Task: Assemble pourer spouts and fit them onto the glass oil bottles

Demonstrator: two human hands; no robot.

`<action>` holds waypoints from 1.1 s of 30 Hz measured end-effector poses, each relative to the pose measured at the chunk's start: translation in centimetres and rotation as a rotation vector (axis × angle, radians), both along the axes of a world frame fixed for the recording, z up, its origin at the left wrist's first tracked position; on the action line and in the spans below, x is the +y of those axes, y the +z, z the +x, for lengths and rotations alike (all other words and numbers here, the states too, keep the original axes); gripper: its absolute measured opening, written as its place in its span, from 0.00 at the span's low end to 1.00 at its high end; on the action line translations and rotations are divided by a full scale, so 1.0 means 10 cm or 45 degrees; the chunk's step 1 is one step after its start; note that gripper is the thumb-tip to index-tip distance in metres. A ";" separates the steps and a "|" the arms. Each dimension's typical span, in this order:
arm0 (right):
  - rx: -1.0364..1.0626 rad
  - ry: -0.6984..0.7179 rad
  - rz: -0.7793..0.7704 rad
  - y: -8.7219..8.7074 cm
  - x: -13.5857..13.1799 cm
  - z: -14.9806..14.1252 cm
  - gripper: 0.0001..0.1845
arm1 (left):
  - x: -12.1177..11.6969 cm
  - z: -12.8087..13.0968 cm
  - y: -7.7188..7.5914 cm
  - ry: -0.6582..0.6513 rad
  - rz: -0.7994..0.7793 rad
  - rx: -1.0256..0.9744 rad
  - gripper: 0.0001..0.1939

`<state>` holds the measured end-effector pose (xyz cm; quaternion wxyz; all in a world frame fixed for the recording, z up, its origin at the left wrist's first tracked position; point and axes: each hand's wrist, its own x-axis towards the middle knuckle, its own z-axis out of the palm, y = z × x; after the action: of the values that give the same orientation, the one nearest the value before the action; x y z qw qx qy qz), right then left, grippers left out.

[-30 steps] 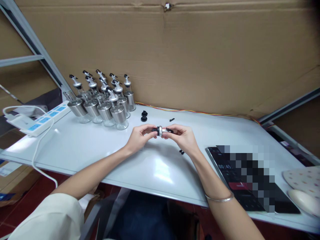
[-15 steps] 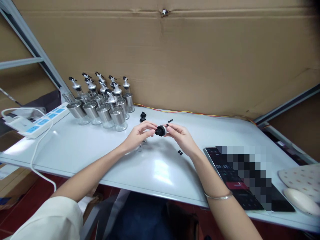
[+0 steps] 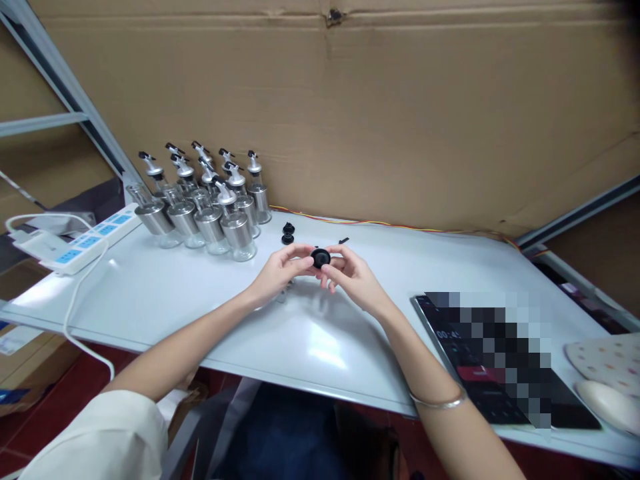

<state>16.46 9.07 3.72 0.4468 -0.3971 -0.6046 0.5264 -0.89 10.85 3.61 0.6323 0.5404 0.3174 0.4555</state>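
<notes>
Both my hands meet above the middle of the white table [image 3: 150,293]. My left hand [image 3: 280,270] and my right hand [image 3: 353,277] pinch a small black round cap [image 3: 320,257] between their fingertips, its dark round face turned towards me. A small clear part [image 3: 283,293] lies on the table just under my left hand. A black stopper [image 3: 287,233] stands behind my hands, and a tiny black piece [image 3: 343,240] lies to its right.
Several glass bottles with steel sleeves and pourer tops [image 3: 220,213] stand at the back left. A white power strip [image 3: 75,243] with its cord lies at the left edge. A tablet [image 3: 450,333] and a mouse [image 3: 607,403] are at the right. A cardboard wall [image 3: 400,113] stands behind.
The part in my fingers has been turned: its silver ring showed sideways a second ago, now only the black round face shows. My hands have drawn closer together. The small black bit by my right wrist is hidden.
</notes>
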 end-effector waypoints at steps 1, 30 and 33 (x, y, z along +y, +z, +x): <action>-0.007 -0.010 0.013 0.01 0.00 0.00 0.21 | -0.01 0.00 0.01 -0.007 0.004 0.006 0.20; 0.003 0.039 0.048 0.03 -0.03 0.01 0.19 | -0.04 -0.06 -0.01 -0.076 0.158 0.166 0.19; 0.004 0.036 0.046 0.03 -0.03 0.00 0.18 | -0.04 -0.07 -0.01 -0.120 0.184 0.152 0.19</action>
<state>16.50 8.75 3.99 0.4474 -0.3795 -0.6189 0.5223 -1.59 10.46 3.47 0.5923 0.6252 0.2950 0.4137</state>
